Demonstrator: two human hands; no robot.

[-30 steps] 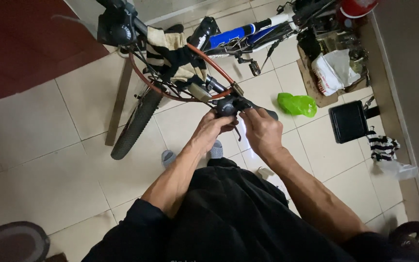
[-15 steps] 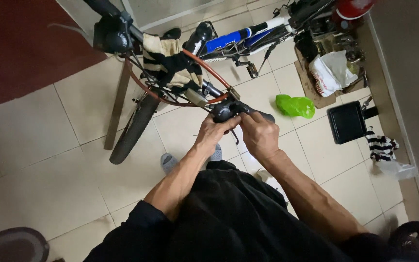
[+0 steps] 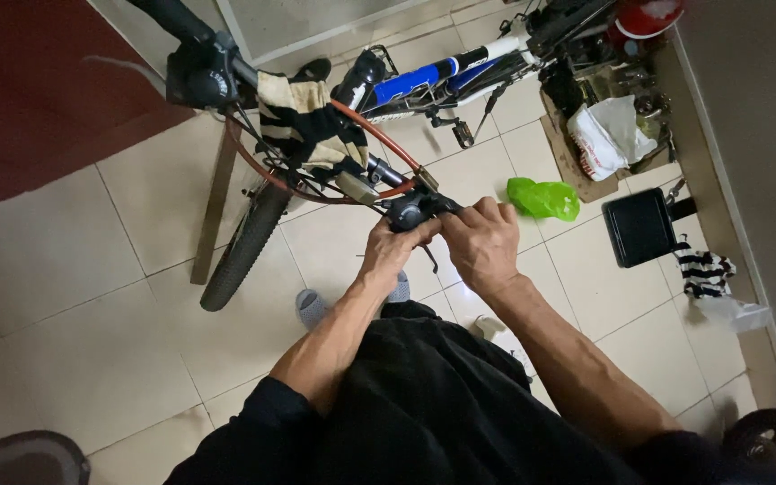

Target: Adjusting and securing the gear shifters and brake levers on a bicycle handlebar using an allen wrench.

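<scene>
Here my left hand (image 3: pixel 388 251) and right hand (image 3: pixel 482 242) both wrap the black shifter unit (image 3: pixel 409 213) at the near end of one handlebar (image 3: pixel 253 76); fingers curl tight around it, fitting seemingly unfinished. Beyond my fingers: one striped cloth (image 3: pixel 303 121), two reddish cables (image 3: pixel 379 135). Right of them, one green bag (image 3: pixel 543 198).

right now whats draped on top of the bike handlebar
A striped cloth hangs over the handlebar, hiding the bar beneath it. Further along, the left hand and right hand cover the near grip.
</scene>
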